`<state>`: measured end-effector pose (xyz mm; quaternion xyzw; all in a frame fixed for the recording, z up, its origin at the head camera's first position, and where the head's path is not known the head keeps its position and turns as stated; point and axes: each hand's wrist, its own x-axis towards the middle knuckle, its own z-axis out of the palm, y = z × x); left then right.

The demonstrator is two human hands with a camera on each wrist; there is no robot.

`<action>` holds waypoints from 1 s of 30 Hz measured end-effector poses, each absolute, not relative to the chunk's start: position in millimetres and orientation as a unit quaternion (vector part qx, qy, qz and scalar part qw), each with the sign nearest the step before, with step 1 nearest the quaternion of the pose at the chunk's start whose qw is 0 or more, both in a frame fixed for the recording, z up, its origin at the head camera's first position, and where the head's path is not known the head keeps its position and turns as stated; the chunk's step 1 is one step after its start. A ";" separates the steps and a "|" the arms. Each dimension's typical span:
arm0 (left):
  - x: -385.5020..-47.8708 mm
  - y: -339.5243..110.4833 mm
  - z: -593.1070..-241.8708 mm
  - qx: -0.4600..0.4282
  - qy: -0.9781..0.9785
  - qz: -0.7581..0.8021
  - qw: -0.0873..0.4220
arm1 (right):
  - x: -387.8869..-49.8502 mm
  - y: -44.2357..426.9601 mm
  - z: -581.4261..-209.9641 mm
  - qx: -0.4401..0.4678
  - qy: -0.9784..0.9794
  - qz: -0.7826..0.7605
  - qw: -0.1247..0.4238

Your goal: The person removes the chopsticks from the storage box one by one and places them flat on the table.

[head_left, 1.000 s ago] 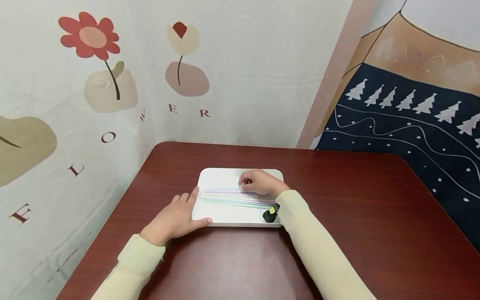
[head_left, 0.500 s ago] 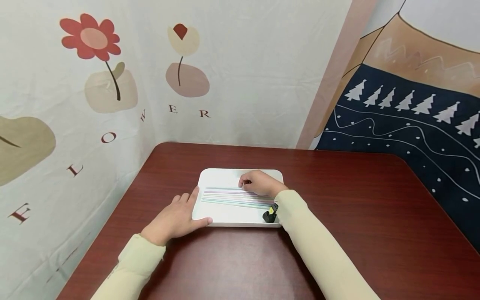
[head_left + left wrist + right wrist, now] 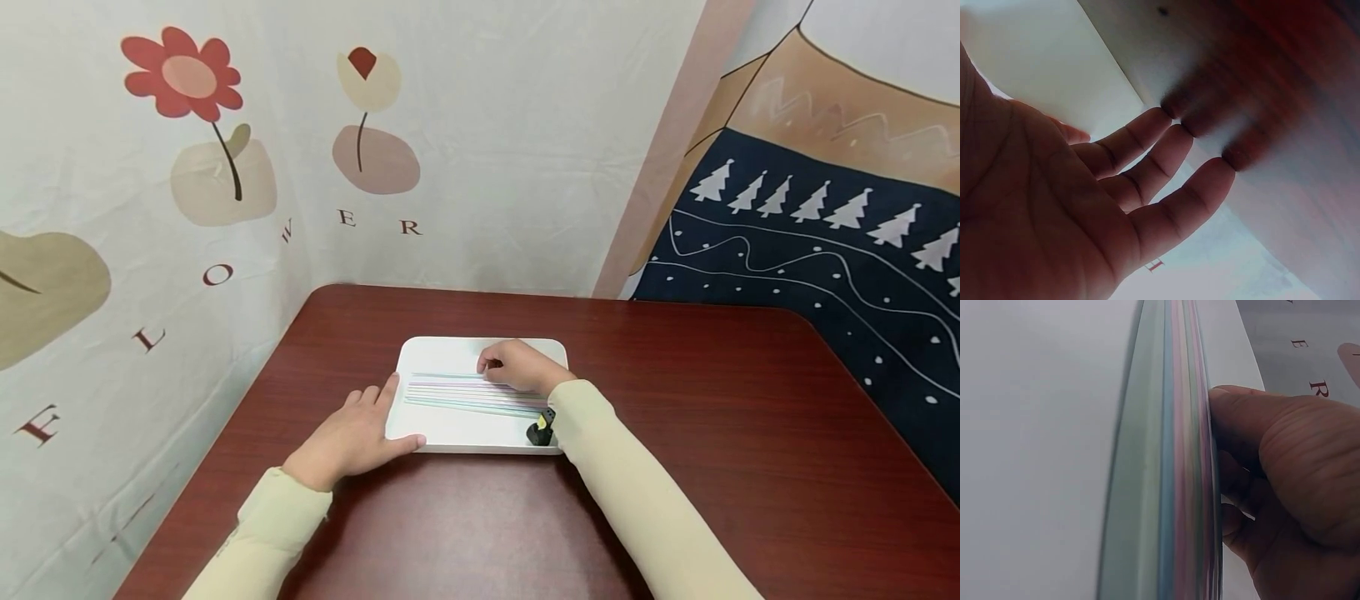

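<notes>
Coloured strips — a narrow band, long axis left to right — on a white board. Nearest: left hand, fingers straight and parted on the desk along the board's left edge, thumb out at its near edge, gripping nothing. Beyond: the strips, just right of those fingertips. Farthest: right hand, closer to the strips, fingers curled, thumb touching their far edge; whether pinching one, cannot tell.

Room nearside, coloured strips across white board

Reddish-brown table, white flower-print backdrop, navy tree-print backdrop
</notes>
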<state>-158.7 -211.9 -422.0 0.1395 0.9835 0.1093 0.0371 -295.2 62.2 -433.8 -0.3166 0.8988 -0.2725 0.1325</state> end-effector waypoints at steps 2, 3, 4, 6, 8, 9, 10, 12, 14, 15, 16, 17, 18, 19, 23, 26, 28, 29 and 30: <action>-158.8 -211.8 -421.5 0.139 0.983 0.110 0.039 | -294.8 61.6 -433.0 -0.314 0.900 -0.272 0.134; -158.8 -211.7 -421.3 0.139 0.983 0.110 0.039 | -294.5 61.3 -432.6 -0.314 0.900 -0.271 0.135; -158.8 -211.6 -421.2 0.139 0.983 0.110 0.040 | -294.2 61.0 -432.1 -0.313 0.900 -0.271 0.135; -158.8 -211.5 -421.1 0.138 0.984 0.109 0.040 | -293.5 60.4 -431.2 -0.311 0.900 -0.272 0.137; -158.6 -211.4 -421.0 0.138 0.983 0.111 0.039 | -292.5 60.0 -430.5 -0.310 0.900 -0.274 0.138; -158.5 -211.4 -420.9 0.139 0.983 0.111 0.038 | -292.1 60.0 -430.4 -0.308 0.901 -0.274 0.139; -158.3 -211.4 -420.9 0.139 0.983 0.113 0.038 | -291.8 59.9 -430.3 -0.306 0.901 -0.275 0.140; -158.0 -211.4 -420.7 0.138 0.983 0.114 0.037 | -291.7 59.6 -430.9 -0.305 0.901 -0.274 0.140; -157.7 -211.4 -420.6 0.138 0.983 0.115 0.037 | -292.2 59.3 -431.7 -0.306 0.902 -0.270 0.138; -157.5 -211.5 -420.7 0.137 0.983 0.115 0.037 | -292.7 59.1 -432.2 -0.306 0.903 -0.267 0.137; -157.3 -211.6 -420.8 0.136 0.983 0.116 0.037 | -293.1 58.5 -432.9 -0.307 0.904 -0.264 0.137; -157.2 -211.8 -420.9 0.136 0.983 0.115 0.038 | -293.5 58.0 -433.7 -0.309 0.905 -0.260 0.136; -157.0 -212.0 -421.1 0.136 0.983 0.115 0.038 | -293.8 57.6 -434.2 -0.310 0.905 -0.256 0.137; -156.9 -212.1 -421.0 0.135 0.983 0.115 0.038 | -294.2 57.3 -434.6 -0.311 0.906 -0.253 0.137; -157.1 -212.1 -420.4 0.134 0.984 0.115 0.038 | -294.4 57.8 -433.9 -0.322 0.905 -0.241 0.138; -157.8 -211.5 -419.8 0.135 0.983 0.116 0.040 | -293.6 59.0 -431.6 -0.331 0.903 -0.240 0.135; -157.9 -211.8 -419.7 0.135 0.983 0.116 0.042 | -293.2 59.1 -431.3 -0.332 0.902 -0.239 0.135; -157.8 -212.1 -419.7 0.134 0.983 0.117 0.043 | -293.0 58.8 -431.4 -0.333 0.902 -0.239 0.135; -157.5 -212.7 -419.7 0.134 0.983 0.117 0.044 | -292.7 58.2 -431.5 -0.335 0.901 -0.239 0.134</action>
